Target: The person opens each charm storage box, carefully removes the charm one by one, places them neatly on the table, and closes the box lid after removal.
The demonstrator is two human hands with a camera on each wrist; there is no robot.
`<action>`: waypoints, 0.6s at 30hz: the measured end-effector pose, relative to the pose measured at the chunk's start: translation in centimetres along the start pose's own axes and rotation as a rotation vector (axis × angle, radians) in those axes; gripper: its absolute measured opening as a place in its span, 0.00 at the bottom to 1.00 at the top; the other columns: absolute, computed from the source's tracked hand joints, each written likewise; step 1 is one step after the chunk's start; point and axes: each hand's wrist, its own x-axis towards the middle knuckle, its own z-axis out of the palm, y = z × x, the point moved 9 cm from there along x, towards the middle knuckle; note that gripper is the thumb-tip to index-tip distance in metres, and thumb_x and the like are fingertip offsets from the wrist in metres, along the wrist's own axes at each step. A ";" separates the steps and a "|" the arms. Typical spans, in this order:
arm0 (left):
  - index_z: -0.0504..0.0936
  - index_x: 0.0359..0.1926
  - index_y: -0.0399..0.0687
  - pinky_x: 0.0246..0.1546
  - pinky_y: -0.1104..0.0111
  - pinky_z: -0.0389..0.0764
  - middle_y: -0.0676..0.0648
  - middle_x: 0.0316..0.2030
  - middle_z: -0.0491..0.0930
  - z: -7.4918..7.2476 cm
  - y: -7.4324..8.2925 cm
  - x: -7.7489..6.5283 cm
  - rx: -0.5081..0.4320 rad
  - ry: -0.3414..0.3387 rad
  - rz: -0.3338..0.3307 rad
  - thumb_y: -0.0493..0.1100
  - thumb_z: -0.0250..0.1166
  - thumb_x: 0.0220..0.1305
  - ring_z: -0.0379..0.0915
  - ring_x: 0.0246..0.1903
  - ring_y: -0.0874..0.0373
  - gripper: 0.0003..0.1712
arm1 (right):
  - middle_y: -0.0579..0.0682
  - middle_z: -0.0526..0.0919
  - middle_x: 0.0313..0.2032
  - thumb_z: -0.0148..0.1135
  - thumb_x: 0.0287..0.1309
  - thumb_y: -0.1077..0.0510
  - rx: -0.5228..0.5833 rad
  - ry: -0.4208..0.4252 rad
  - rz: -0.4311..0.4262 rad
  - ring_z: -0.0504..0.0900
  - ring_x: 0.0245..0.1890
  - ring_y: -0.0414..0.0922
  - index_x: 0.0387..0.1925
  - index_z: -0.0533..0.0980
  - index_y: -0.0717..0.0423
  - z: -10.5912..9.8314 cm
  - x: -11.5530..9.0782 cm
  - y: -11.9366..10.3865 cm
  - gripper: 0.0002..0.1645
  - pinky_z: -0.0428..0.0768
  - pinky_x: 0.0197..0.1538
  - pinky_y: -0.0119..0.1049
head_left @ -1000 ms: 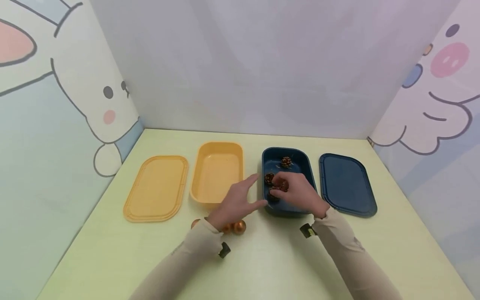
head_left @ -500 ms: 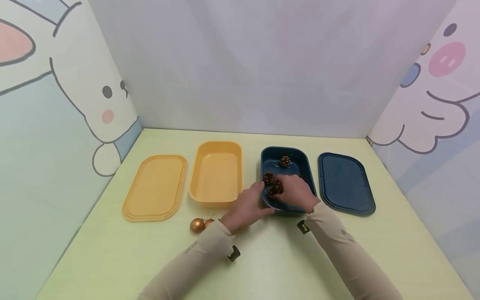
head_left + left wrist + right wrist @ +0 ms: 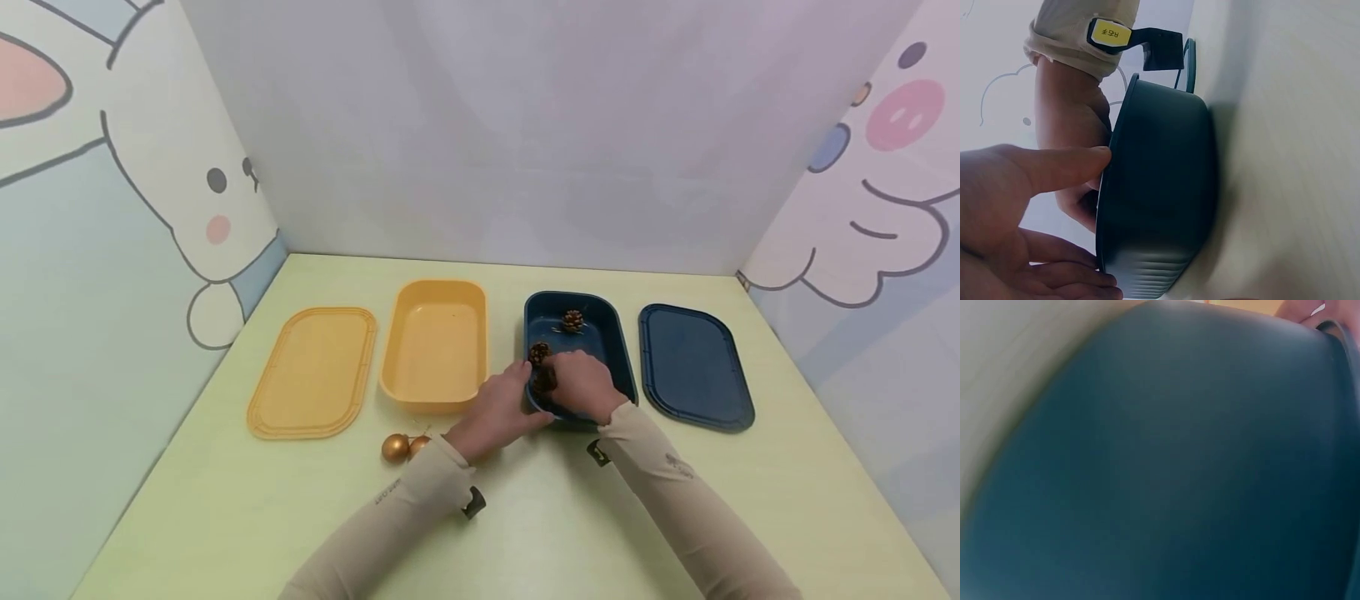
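The right hand (image 3: 583,385) reaches into the dark blue rectangular plastic box (image 3: 609,329), fingers curled on a small brown pine cone (image 3: 543,381) near its front left corner. The left hand (image 3: 501,407) steadies that box's left wall, fingers straight (thumb on the rim). The cone's loose scales could slip the pinch; pressing the rim could tip the light box on the worktop (image 3: 525,533).

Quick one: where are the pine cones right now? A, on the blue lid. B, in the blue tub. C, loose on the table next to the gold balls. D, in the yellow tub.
B: the pine cones lie inside the blue tub, where the right hand reaches in among them, while the left hand rests against the tub's near left rim; the yellow tub holds none.
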 end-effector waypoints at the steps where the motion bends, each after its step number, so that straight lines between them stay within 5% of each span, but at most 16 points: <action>1: 0.60 0.75 0.37 0.66 0.55 0.77 0.41 0.73 0.66 0.0 0.0 0.0 0.003 -0.003 0.001 0.58 0.71 0.61 0.71 0.67 0.43 0.52 | 0.56 0.88 0.42 0.73 0.52 0.59 0.003 0.000 -0.002 0.86 0.38 0.51 0.53 0.83 0.53 0.0 0.0 0.0 0.24 0.86 0.37 0.47; 18: 0.63 0.74 0.36 0.66 0.56 0.77 0.39 0.72 0.67 -0.5 0.0 0.4 0.043 -0.029 0.007 0.57 0.71 0.61 0.71 0.67 0.43 0.49 | 0.53 0.89 0.41 0.76 0.51 0.55 0.102 0.160 -0.103 0.87 0.38 0.50 0.48 0.84 0.51 -2.8 -2.2 -0.1 0.21 0.86 0.40 0.48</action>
